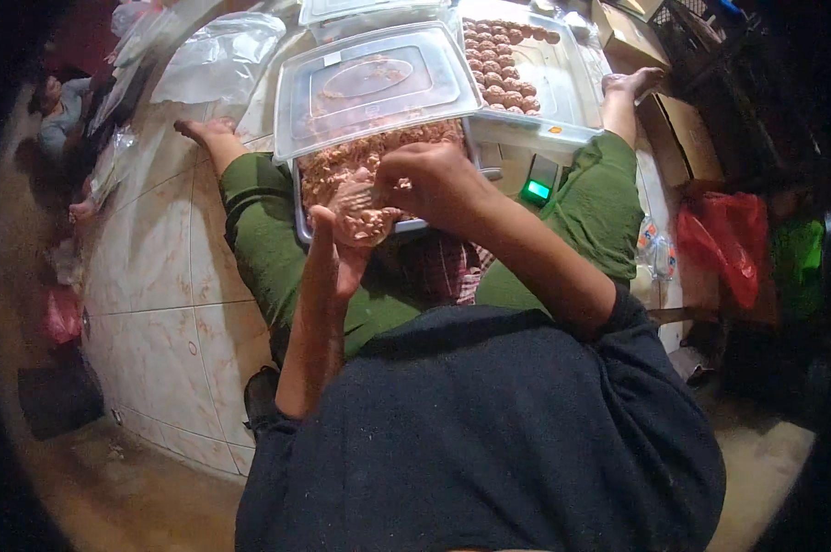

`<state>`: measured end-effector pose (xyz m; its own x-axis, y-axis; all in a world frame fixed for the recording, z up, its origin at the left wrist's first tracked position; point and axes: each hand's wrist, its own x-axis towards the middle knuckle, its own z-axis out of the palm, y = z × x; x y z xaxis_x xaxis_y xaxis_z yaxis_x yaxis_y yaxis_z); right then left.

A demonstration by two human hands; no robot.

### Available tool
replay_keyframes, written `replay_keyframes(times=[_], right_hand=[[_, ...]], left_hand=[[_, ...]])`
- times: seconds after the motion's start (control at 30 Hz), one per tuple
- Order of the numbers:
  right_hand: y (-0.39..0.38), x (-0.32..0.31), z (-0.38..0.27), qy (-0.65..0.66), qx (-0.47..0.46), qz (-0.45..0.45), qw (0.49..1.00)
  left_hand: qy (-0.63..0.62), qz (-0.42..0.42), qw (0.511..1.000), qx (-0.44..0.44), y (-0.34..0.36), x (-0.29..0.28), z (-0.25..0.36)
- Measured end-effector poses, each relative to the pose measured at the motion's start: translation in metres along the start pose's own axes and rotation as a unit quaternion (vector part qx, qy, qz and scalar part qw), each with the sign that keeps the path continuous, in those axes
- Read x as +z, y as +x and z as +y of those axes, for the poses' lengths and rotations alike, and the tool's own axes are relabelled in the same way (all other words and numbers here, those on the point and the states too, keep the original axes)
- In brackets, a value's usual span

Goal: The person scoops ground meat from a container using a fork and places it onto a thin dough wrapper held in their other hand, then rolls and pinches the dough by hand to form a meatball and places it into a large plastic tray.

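Observation:
My left hand [346, 262] cups a small clear round bowl [358, 235] from below. Pinkish-brown shredded mixture fills the bowl. Over its far right rim, the fingers of my right hand [426, 182] are bent together; pale thin streaks show beside them, but what they grip is unclear. Both hands are above the near part of a plastic tub [302, 219] holding more of the loose mixture [328, 167]. A translucent lid [378, 87] lies tilted across the tub's far part. To the right, a second clear tub [562, 78] holds rows of round brown balls [500, 69].
A small scale [539, 184] with a lit green display stands by my right leg. Clear plastic bags [220, 60] lie at far left; cardboard boxes [677, 138] and a red bag [723, 239] are at right. Another person [61, 120] is at the far left.

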<state>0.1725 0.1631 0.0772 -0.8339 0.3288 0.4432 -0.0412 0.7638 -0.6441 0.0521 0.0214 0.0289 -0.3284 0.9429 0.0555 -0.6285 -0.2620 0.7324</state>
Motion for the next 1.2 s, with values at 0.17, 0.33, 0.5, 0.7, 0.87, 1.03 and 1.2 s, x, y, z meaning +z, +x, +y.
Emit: replay_keyframes(times=[0.17,0.33,0.5,0.7,0.87,1.03,1.2], right_hand=[[-0.010,-0.003,0.030,0.019,0.082,-0.059,0.995],[-0.023,-0.005,0.010,0.020,0.083,0.016,0.996],[-0.038,0.020,-0.005,-0.025,0.024,0.035,0.999],[-0.042,0.015,0.020,0.018,0.075,0.106,0.991],[-0.053,0.017,0.036,-0.014,0.067,0.094,0.993],[-0.052,0.006,0.061,0.245,0.304,-0.066,0.918],[-0.067,0.005,0.053,0.374,0.322,-0.195,0.848]], left_hand=[[-0.076,0.058,0.993,-0.065,-0.001,0.003,0.004],[-0.193,0.049,0.978,-0.063,0.007,0.003,0.008],[-0.095,0.105,0.989,-0.031,0.010,0.002,0.000],[-0.229,0.053,0.970,-0.054,0.012,0.002,0.006],[-0.164,0.080,0.982,-0.054,0.009,-0.014,0.002],[-0.103,-0.017,0.978,-0.179,-0.002,-0.001,0.008],[-0.016,-0.024,0.968,-0.249,-0.001,0.029,-0.015]])
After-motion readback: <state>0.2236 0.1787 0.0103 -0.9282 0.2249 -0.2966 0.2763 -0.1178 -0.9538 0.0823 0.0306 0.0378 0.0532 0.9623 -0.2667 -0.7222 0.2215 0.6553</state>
